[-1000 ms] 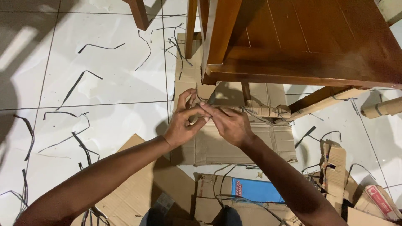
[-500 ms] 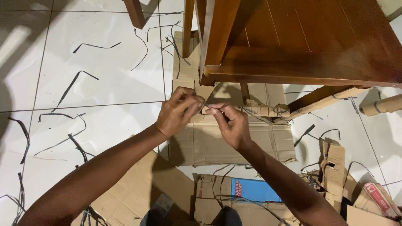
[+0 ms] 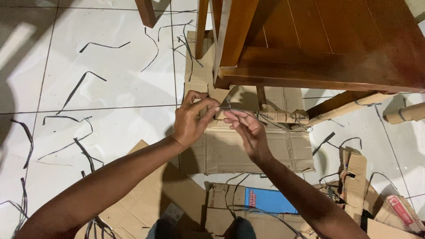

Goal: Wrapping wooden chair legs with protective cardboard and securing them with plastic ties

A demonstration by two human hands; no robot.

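My left hand (image 3: 191,118) and my right hand (image 3: 248,129) meet just below the corner of a brown wooden chair (image 3: 318,44). Both pinch a thin dark strap (image 3: 228,107) between their fingertips, close to the end of a cardboard-wrapped chair rail (image 3: 281,117). The strap runs along that wrapping toward the right. A flat cardboard sheet (image 3: 252,150) lies on the floor beneath both hands.
Several cut black straps (image 3: 79,84) lie scattered over the white tiled floor. Torn cardboard pieces (image 3: 354,177) and a box with a blue panel (image 3: 270,201) lie near my knees. A cardboard roll (image 3: 405,113) sits at the right edge. Chair legs (image 3: 146,13) stand at the top.
My hands shifted slightly while working the strap; the right hand's fingers stretched out more and the left moved a little right. The chair stayed where it was.
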